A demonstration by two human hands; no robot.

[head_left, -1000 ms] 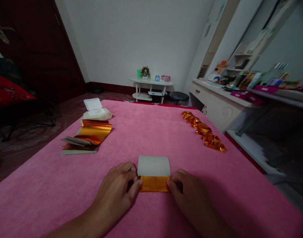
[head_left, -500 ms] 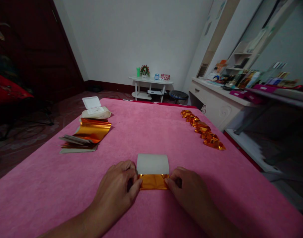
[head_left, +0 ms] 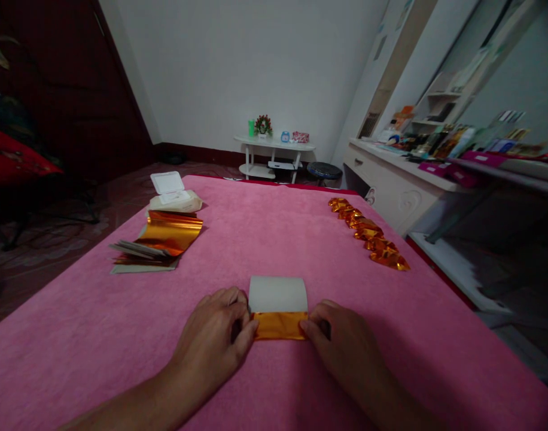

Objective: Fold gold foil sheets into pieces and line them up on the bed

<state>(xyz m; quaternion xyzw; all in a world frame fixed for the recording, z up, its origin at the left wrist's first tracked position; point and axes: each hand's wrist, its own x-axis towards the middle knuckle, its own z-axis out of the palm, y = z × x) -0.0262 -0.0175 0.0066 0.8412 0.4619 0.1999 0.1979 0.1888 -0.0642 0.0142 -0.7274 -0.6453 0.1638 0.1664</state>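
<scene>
A sheet of gold foil paper (head_left: 280,326) lies on the pink cloth in front of me, its near edge folded over so a gold band shows below the pale back. The far part curls up slightly. My left hand (head_left: 215,338) pinches the left end of the fold between thumb and curled fingers. At the right end, my right hand (head_left: 341,338) grips the fold in the same way. A stack of gold foil sheets (head_left: 170,232) rests at the left. Along the right side runs a row of several folded gold foil pieces (head_left: 368,230).
An open-lidded white wipes pack (head_left: 175,200) sits behind the stack. The pink cloth (head_left: 256,239) covers the table. Beyond it stand a small white table (head_left: 274,142) and a round stool (head_left: 324,171). A cluttered white dresser (head_left: 390,173) is at the right.
Both hands keep their hold on the folded foil paper. The whole view has shifted very slightly; the fold looks the same.
</scene>
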